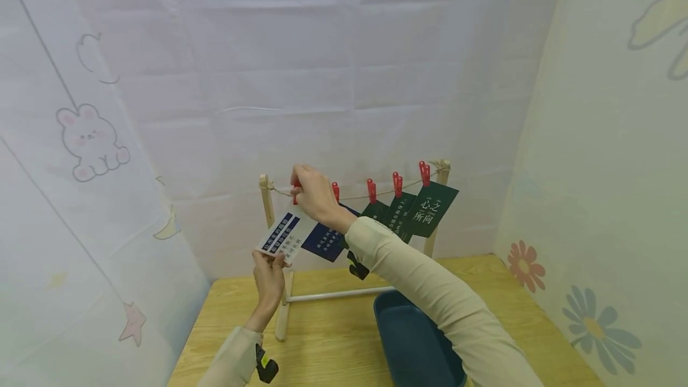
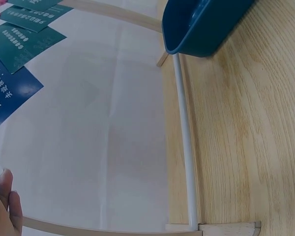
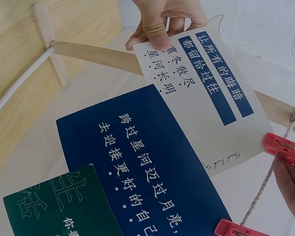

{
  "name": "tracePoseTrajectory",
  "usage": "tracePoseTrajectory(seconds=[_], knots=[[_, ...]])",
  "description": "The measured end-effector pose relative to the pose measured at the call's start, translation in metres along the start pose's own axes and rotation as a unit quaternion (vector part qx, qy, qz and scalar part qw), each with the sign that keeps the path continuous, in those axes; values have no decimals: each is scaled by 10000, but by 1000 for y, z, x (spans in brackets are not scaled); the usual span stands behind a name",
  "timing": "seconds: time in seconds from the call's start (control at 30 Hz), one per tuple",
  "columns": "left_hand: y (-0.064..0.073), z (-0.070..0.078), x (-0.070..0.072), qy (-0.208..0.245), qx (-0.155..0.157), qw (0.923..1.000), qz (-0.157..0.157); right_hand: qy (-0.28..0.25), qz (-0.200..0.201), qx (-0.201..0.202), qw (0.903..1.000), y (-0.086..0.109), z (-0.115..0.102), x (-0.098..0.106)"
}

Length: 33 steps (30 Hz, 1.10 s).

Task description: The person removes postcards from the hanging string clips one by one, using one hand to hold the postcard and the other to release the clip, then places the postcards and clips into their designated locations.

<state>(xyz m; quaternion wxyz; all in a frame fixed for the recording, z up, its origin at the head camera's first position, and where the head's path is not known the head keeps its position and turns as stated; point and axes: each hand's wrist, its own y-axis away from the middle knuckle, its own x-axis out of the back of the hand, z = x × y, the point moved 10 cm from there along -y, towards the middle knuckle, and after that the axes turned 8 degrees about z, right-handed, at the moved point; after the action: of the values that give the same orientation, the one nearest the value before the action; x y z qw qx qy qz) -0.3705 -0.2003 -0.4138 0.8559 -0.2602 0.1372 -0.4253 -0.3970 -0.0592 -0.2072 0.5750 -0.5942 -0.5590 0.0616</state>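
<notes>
A white card with blue bands and printed characters (image 3: 206, 83) hangs at the left end of a twine line (image 3: 259, 192). My left hand (image 1: 270, 276) pinches its lower edge, thumb on the printed face in the right wrist view. At its upper corner sits a red clothespin (image 3: 280, 143), which my right hand (image 1: 317, 194) grips from above. The pin's jaws are at the card's corner and the twine. Beside it hangs a blue card (image 1: 324, 241), partly overlapping the white one. Only the left hand's fingertips (image 2: 6, 183) show in the left wrist view.
Several green cards (image 1: 430, 209) hang farther right from red clothespins (image 1: 398, 184). The twine runs between the posts of a wooden stand (image 1: 267, 205), with a white bar (image 1: 341, 294) low down. A dark blue tray (image 1: 414, 339) lies on the wooden table (image 1: 322, 345), under my right forearm.
</notes>
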Motion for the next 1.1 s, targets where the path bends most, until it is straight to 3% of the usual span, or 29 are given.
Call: tracePoseTrajectory(seconds=[0.4,0.73,1.1], knots=[[-1,-1,1,-51,-28,10000,15,-254,717,298,9967,0,-5,15],[2,-1,4,-59,-38,9999,98,-490,1099,430,9918,3,-8,23],[4,-1,6,-230,-66,9997,80,-401,1455,691,9861,9,-14,31]])
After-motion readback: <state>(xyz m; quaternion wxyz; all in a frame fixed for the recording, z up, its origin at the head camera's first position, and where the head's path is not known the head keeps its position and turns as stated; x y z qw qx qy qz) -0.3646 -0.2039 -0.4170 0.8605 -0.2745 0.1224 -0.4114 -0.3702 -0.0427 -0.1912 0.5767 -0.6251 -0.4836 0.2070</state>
